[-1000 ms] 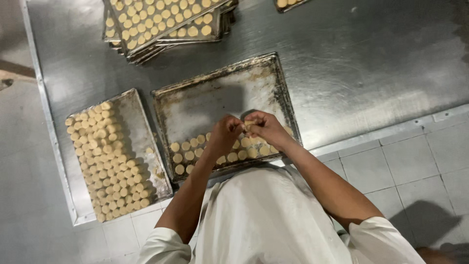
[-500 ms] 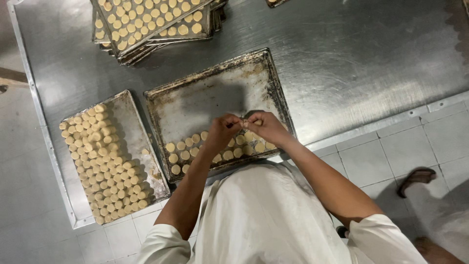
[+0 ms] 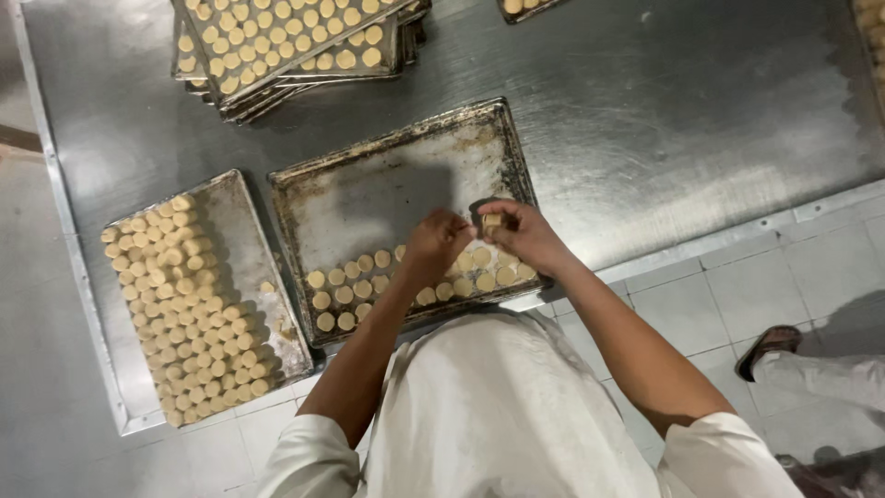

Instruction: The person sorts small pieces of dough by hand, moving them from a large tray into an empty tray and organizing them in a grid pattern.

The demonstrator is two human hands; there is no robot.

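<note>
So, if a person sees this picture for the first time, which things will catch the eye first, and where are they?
First, the two hands meeting over the middle baking tray: the right hand pinches a small pale dough piece, the left hand beside it, above short rows of dough rounds. To the left, a second tray is packed with stacked rounds. At the top, a stack of filled trays lies on the steel table.
</note>
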